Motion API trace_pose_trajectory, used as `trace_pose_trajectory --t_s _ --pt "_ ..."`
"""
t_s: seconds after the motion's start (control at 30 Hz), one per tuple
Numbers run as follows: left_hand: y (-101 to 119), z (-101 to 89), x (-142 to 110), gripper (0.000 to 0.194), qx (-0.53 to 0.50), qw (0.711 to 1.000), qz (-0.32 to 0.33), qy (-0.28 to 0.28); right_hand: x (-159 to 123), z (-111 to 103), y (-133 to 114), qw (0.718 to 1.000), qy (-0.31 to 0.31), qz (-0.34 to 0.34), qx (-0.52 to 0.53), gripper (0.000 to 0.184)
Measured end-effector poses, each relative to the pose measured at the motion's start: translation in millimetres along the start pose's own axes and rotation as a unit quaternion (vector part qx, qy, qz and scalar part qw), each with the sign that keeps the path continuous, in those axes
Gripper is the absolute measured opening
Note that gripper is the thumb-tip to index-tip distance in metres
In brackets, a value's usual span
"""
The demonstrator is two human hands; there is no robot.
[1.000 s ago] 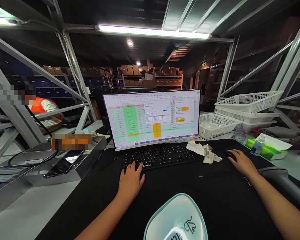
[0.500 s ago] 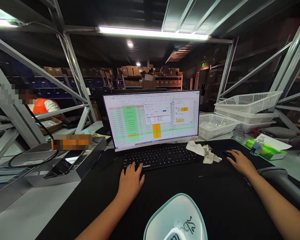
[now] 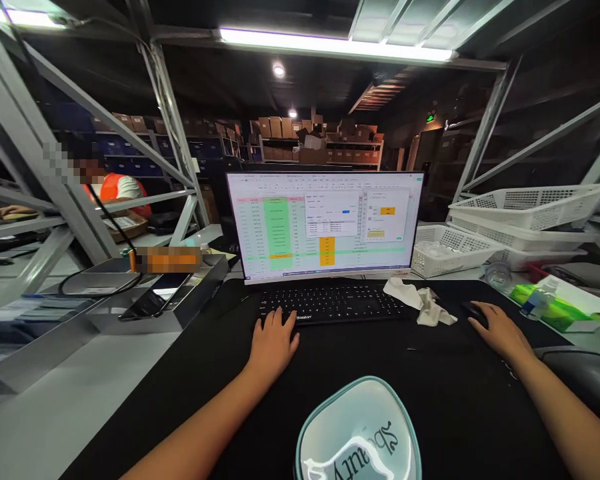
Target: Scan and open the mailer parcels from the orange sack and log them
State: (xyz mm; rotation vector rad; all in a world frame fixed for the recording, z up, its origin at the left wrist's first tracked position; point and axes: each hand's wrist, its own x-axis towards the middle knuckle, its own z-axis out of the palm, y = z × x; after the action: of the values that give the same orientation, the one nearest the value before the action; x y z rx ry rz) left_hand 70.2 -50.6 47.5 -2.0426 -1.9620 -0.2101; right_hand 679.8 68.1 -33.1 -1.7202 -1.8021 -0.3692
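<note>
My left hand (image 3: pixel 274 344) lies flat with fingers stretched onto the front left edge of a black keyboard (image 3: pixel 333 303). My right hand (image 3: pixel 500 330) curls over a black mouse (image 3: pixel 473 311) on the black desk mat (image 3: pixel 430 393). Behind the keyboard a monitor (image 3: pixel 325 223) shows a spreadsheet with green and orange cells and two dialog windows. A crumpled pale cloth (image 3: pixel 420 300) lies between keyboard and mouse.
A teal-rimmed pouch (image 3: pixel 360 433) sits near me. White mesh baskets (image 3: pixel 525 213) stack at the right, with a green tissue pack (image 3: pixel 555 313) and small bottle (image 3: pixel 533 300). A phone (image 3: pixel 153 300) rests on a metal box at left. A person in an orange vest (image 3: pixel 117 190) works behind the shelving.
The view has shifted slightly left and down, so everything sits further right in frame. Both hands stay in place on the keyboard and the mouse.
</note>
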Motion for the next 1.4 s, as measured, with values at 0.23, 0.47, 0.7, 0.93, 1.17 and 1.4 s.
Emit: trace_pose_trajectory --t_s 0.23,0.47,0.7,0.93,1.17,1.4 --pt "-0.3 0.6 -2.6 0.053 -0.022 1.0 -0.003 0.01 5.4 -1.3 1.9 0.999 0.004 -0.01 0.035 0.061" --pt "-0.7 2.1 -2.9 0.052 -0.028 0.999 -0.001 0.018 7.4 -2.7 -5.1 0.999 0.0 0.014 0.031 0.066" --pt "1.6 -7.2 -3.5 0.052 -0.016 1.0 -0.003 -0.007 4.6 -31.5 -37.0 0.999 0.017 0.026 0.023 0.068" --pt "-0.2 -1.1 -1.8 0.051 -0.012 1.0 0.001 0.014 11.4 -35.7 -202.0 0.985 -0.022 -0.136 0.1 0.045" --pt "-1.3 -3.0 -5.3 0.053 -0.016 1.0 -0.001 0.006 33.5 20.2 -322.1 0.965 -0.099 -0.202 0.135 0.038" --pt "-1.0 -2.4 -5.5 0.054 -0.032 0.999 0.003 0.003 45.3 23.0 -360.8 0.957 -0.126 -0.23 0.122 0.04"
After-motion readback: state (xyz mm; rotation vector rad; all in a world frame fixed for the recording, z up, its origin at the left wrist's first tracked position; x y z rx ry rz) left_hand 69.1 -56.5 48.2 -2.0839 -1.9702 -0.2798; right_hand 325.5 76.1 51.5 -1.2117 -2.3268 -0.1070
